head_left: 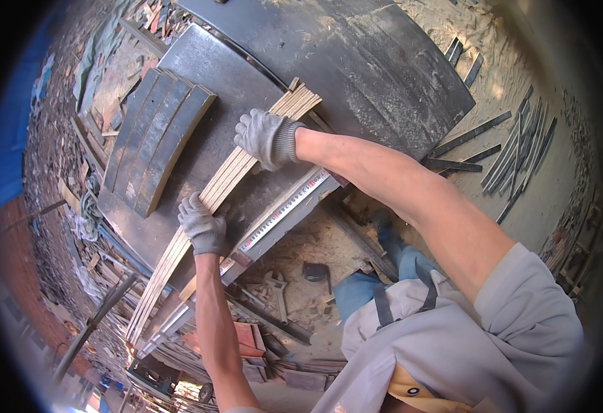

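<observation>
A bundle of long, thin plywood strips (231, 172) lies slantwise over a dark metal tabletop (246, 89), its near-left end reaching out past the table's edge. Midway along the bundle, my left hand (203, 224), in a grey knit glove, has its fingers curled over the strips. My right hand (268, 140), gloved the same way, grips them farther up, close to their far end. Parts of both hands' fingers and thumbs are hidden behind the gloves and the wood. Along the table's near edge runs a measuring scale (284, 213), beside the strips but apart from them.
Dark-faced plywood pieces (157, 141) are stacked on the table's left side. A larger, dusty dark panel (370, 69) covers the far right. Loose black strips (522, 148) lie on the ground at right. Under the table edge sit a wrench (278, 294) and a small black object (314, 271).
</observation>
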{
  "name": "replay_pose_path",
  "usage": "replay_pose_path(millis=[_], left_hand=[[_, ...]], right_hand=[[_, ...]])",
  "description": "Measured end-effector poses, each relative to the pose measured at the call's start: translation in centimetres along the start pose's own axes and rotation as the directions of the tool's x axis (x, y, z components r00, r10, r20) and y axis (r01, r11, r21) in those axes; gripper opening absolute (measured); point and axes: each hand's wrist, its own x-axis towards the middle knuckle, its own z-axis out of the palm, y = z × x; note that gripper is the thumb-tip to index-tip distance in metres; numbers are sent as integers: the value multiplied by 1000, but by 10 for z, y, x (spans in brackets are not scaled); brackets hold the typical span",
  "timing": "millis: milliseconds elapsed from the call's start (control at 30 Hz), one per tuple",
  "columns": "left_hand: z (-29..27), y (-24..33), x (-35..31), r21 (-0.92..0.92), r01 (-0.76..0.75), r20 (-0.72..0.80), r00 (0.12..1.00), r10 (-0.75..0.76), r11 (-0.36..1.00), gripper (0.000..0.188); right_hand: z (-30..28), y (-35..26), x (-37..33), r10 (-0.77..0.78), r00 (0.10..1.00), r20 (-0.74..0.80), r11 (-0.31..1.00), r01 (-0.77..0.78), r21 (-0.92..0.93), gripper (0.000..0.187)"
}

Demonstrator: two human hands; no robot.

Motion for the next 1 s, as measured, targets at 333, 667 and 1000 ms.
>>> replay_pose_path(millis=[333, 667, 1000], left_hand=[[1, -6, 2, 33, 29, 47, 998, -30, 999, 91], [2, -24, 28, 48, 24, 32, 999, -26, 999, 91], [0, -36, 44, 28, 75, 88, 993, -77, 997, 90]], right_hand=[[-1, -4, 4, 21, 1000, -11, 1000, -22, -14, 62], [-12, 7, 31, 43, 998, 36, 999, -42, -28, 65], [-21, 10, 46, 58, 998, 32, 998, -58, -10, 62]])
